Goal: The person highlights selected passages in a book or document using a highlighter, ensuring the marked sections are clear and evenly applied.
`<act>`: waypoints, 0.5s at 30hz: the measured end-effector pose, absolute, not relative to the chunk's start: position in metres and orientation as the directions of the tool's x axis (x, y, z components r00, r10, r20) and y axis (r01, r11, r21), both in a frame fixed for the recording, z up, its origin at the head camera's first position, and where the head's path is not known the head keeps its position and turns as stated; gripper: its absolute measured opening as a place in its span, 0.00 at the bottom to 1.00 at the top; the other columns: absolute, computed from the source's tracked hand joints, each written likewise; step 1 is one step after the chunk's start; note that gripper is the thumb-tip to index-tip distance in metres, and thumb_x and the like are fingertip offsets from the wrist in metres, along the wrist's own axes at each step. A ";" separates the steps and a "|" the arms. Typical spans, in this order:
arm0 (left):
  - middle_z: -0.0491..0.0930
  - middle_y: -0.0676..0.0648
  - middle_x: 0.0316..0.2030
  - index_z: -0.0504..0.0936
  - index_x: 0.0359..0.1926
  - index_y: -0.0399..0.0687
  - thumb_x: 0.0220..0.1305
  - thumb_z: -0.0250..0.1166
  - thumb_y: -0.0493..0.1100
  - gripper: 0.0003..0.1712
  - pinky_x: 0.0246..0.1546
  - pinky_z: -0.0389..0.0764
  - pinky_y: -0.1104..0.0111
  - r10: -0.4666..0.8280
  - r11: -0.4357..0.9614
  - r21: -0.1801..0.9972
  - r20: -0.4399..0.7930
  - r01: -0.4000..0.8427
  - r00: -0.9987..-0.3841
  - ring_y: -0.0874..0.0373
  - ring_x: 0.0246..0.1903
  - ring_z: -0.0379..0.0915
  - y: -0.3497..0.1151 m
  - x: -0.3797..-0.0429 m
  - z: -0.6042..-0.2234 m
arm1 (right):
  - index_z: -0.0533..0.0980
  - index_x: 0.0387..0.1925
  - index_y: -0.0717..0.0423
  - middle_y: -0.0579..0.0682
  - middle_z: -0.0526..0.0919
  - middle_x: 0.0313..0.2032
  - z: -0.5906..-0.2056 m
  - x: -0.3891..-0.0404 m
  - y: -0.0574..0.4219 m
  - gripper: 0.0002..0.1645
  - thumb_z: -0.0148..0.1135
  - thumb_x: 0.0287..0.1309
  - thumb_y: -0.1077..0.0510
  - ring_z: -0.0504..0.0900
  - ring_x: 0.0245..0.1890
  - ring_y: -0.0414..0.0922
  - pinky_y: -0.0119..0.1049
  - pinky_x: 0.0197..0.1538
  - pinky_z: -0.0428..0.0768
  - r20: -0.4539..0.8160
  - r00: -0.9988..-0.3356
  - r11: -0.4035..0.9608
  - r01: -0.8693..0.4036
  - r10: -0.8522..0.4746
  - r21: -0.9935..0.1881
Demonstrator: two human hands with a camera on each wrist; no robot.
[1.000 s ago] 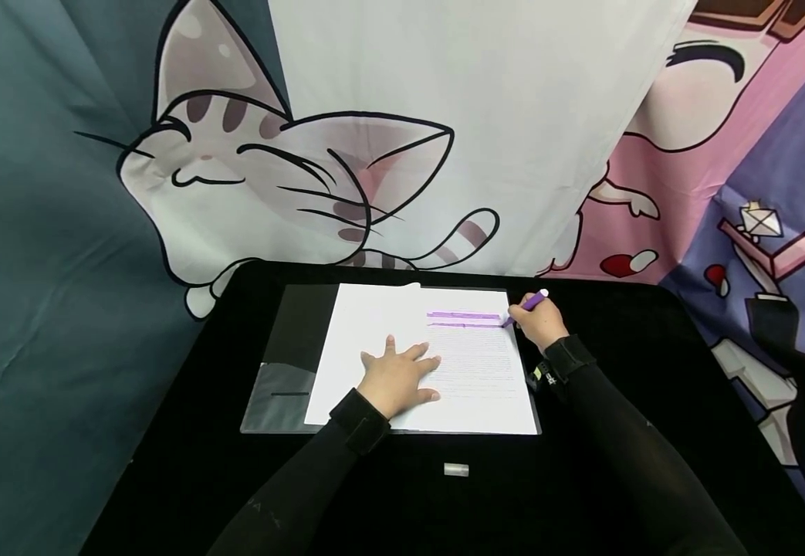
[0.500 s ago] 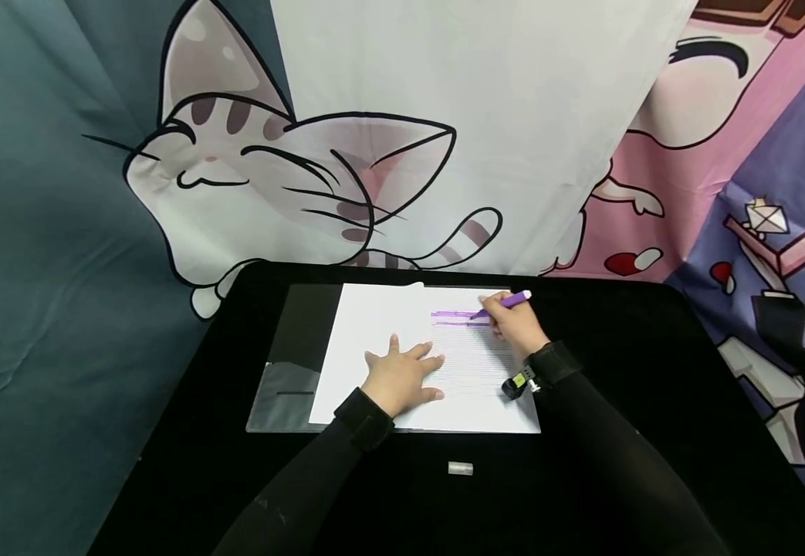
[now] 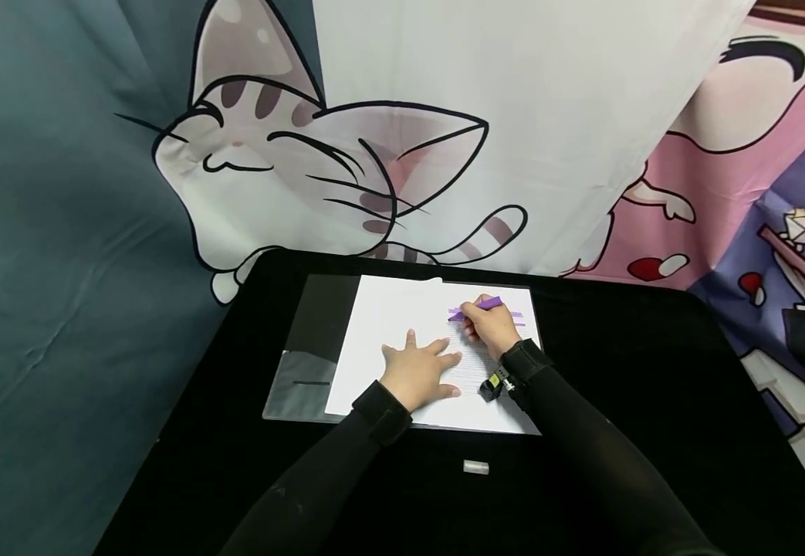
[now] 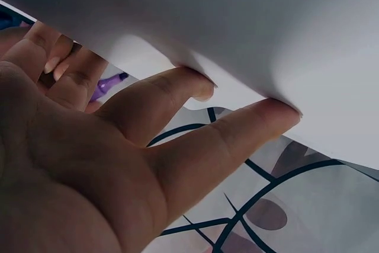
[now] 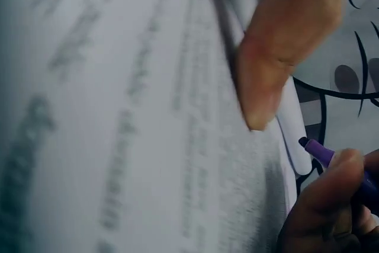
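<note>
Sheets of white paper [image 3: 381, 309] lie open, the right one carrying printed lines and purple strokes [image 3: 519, 314] near its top. My left hand [image 3: 416, 377] rests on the paper left of the print, fingers spread; in the left wrist view its fingertips [image 4: 284, 111] touch the sheet. My right hand [image 3: 492, 328] pinches an uncapped purple highlighter [image 3: 491, 303], its tip close over the left end of the strokes. The right wrist view shows the highlighter's dark chisel tip [image 5: 304, 142] apart from the page. My right hand partly hides the strokes.
Under the paper, a clear folder [image 3: 301, 386] sticks out at the left. A small pale cylinder [image 3: 475, 467] lies on the black table [image 3: 617, 340] nearer me. A cartoon-printed curtain [image 3: 548, 116] hangs behind the table.
My right hand has carried the highlighter leftward from the right end of the purple strokes to their left end. The left hand stays on the paper; the head view has shifted slightly.
</note>
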State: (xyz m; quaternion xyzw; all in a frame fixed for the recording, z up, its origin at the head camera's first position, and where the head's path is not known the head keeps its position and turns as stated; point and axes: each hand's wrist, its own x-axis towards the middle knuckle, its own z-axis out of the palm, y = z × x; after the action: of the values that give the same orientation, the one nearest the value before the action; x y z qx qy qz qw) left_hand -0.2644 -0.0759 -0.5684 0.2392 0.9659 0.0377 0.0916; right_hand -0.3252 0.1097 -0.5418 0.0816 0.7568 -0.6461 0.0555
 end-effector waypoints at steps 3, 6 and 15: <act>0.65 0.62 0.89 0.73 0.83 0.84 0.70 0.67 0.81 0.44 0.64 0.73 0.12 0.468 0.883 0.114 -0.156 0.455 -0.870 0.20 0.84 0.60 -0.074 -0.263 -0.560 | 0.71 0.31 0.53 0.41 0.81 0.21 -0.540 -0.325 0.108 0.13 0.63 0.75 0.59 0.77 0.18 0.34 0.25 0.23 0.78 -0.194 -0.979 0.156 0.202 0.068 -0.967; 0.66 0.61 0.88 0.74 0.83 0.84 0.70 0.68 0.80 0.43 0.64 0.73 0.12 0.468 0.883 0.113 -0.151 0.455 -0.871 0.19 0.84 0.60 -0.073 -0.263 -0.559 | 0.72 0.32 0.52 0.41 0.81 0.20 -0.540 -0.327 0.108 0.12 0.63 0.74 0.60 0.77 0.18 0.34 0.25 0.23 0.78 -0.195 -0.977 0.157 0.207 0.083 -0.966; 0.64 0.61 0.89 0.74 0.83 0.82 0.68 0.67 0.83 0.46 0.65 0.71 0.12 0.477 0.878 0.130 -0.158 0.461 -0.864 0.17 0.84 0.56 -0.075 -0.268 -0.573 | 0.77 0.37 0.54 0.40 0.80 0.21 -0.546 -0.330 0.108 0.11 0.65 0.79 0.55 0.77 0.18 0.34 0.26 0.23 0.79 -0.213 -0.973 0.171 0.225 0.085 -0.959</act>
State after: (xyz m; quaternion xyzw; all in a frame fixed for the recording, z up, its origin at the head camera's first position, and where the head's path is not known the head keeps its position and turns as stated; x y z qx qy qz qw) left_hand -0.2682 -0.0748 -0.5732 0.2433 0.9645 0.0438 0.0931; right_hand -0.3304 0.1083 -0.5457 0.1018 0.7632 -0.6357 0.0550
